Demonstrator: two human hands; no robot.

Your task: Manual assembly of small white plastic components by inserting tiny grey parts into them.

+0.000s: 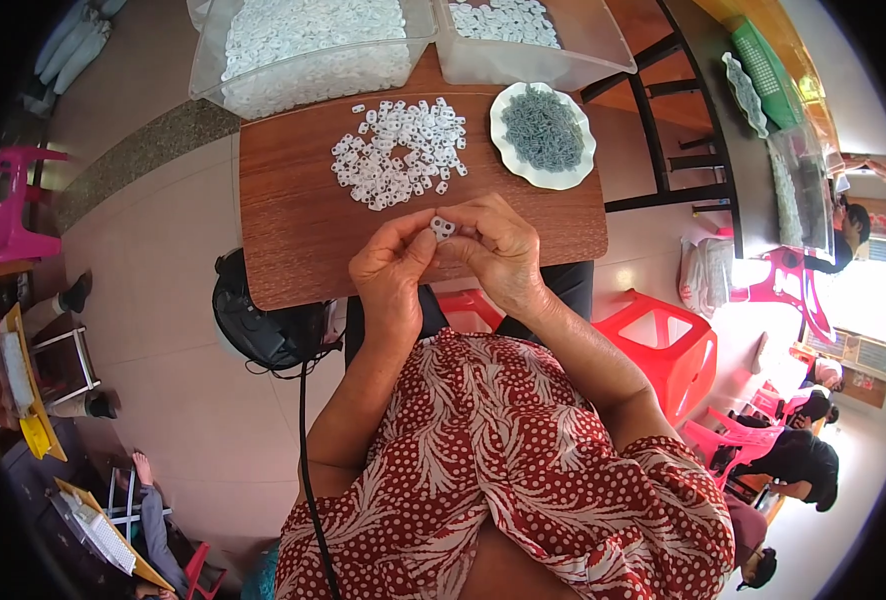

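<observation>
Near the front edge of the brown wooden table, my left hand (pixel 395 258) pinches a small white plastic piece with two dark holes (pixel 443 228) between thumb and forefinger. My right hand (pixel 495 246) meets it from the other side, its thumb and fingers closed on the same piece. Whether a smaller part sits in my right fingertips is hidden. Just beyond my hands lies a loose pile of similar white two-hole pieces (pixel 393 160). A scalloped white plate (pixel 500 150) to the right holds a heap of small thin grey parts (pixel 543 128).
Two translucent bins, one at the far left (pixel 313 75) and one at the far right (pixel 563 62), contain many white pieces. A red stool (pixel 663 350) stands to my right. A black bag-like object (pixel 253 305) and cable (pixel 308 450) are at my left. Other people sit farther off.
</observation>
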